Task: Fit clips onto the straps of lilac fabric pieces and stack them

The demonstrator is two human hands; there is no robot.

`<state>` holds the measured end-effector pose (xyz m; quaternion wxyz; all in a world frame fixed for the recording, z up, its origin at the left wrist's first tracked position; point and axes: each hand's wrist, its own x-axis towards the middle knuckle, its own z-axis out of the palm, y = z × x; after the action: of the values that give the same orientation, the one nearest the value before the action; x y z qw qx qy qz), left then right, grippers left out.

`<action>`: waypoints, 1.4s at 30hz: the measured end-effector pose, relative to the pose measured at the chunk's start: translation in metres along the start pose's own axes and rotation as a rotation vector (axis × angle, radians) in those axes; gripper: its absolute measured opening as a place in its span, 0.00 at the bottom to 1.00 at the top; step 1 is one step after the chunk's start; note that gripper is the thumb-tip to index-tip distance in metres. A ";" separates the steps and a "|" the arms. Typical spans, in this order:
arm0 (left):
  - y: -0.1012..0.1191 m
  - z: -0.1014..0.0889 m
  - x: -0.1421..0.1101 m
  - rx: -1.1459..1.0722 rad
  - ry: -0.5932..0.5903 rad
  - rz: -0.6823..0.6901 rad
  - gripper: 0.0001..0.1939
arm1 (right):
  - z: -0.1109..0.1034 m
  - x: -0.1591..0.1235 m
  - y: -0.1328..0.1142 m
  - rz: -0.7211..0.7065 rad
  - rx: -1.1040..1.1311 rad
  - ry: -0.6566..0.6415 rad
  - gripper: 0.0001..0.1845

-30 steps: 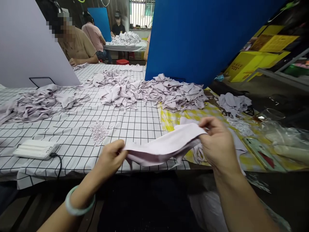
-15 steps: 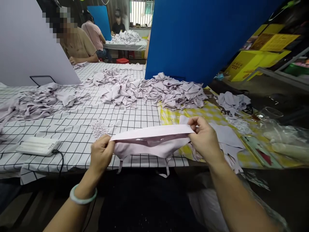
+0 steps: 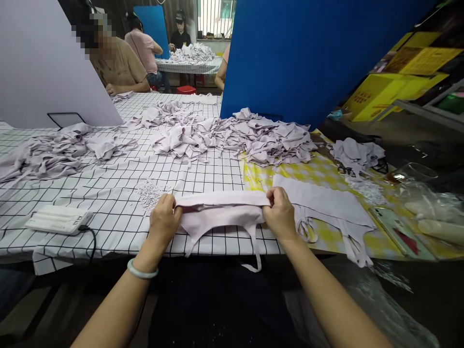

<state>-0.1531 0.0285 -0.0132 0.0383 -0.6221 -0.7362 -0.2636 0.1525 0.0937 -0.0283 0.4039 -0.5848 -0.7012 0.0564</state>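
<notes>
A pale pink strappy top (image 3: pixel 221 215) is stretched between my two hands above the table's front edge, its wide hem away from me and its thin straps hanging toward me. My left hand (image 3: pixel 165 216) is closed on the hem's left end, and my right hand (image 3: pixel 282 212) grips the right end. To the right, similar pale tops (image 3: pixel 322 200) lie flat in a stack on yellow checked cloth, their straps hanging over the edge. Beyond my hands lies a long heap of crumpled pale garments (image 3: pixel 271 137).
A white power bank (image 3: pixel 58 219) with a black cable lies at left, near small fabric scraps (image 3: pixel 150 194). A phone (image 3: pixel 402 232) and clear plastic are at right. A blue panel (image 3: pixel 290 58) and a pale panel (image 3: pixel 54 63) stand on the table; other people sit beyond.
The top has been turned from a tilt to level and pulled straight. My right hand has moved left, uncovering the stack of tops; my left hand has shifted slightly.
</notes>
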 end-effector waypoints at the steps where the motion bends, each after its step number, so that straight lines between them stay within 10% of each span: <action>1: -0.005 0.002 -0.005 -0.024 -0.021 -0.008 0.12 | 0.001 -0.004 0.002 -0.006 -0.006 -0.033 0.13; 13: -0.025 -0.054 -0.053 -0.254 -0.657 0.060 0.06 | -0.036 -0.078 0.028 -0.309 -0.061 -0.333 0.21; 21: -0.005 -0.009 -0.002 -0.336 -0.697 0.146 0.05 | -0.036 -0.070 0.023 -0.251 -0.104 -0.334 0.19; 27: -0.019 -0.012 0.000 -0.294 -0.526 0.229 0.15 | -0.056 -0.059 0.018 -0.226 0.048 -0.562 0.09; 32: -0.013 -0.006 0.007 -0.246 -0.689 0.402 0.06 | -0.019 -0.027 0.011 -0.132 -0.019 -0.502 0.04; 42: -0.016 -0.016 0.011 -0.217 -0.805 0.160 0.06 | -0.004 -0.018 0.013 0.080 -0.049 -0.607 0.09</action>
<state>-0.1752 0.0297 -0.0008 -0.2978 -0.7312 -0.6095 -0.0717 0.1651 0.0801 -0.0416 0.1591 -0.5779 -0.7674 0.2276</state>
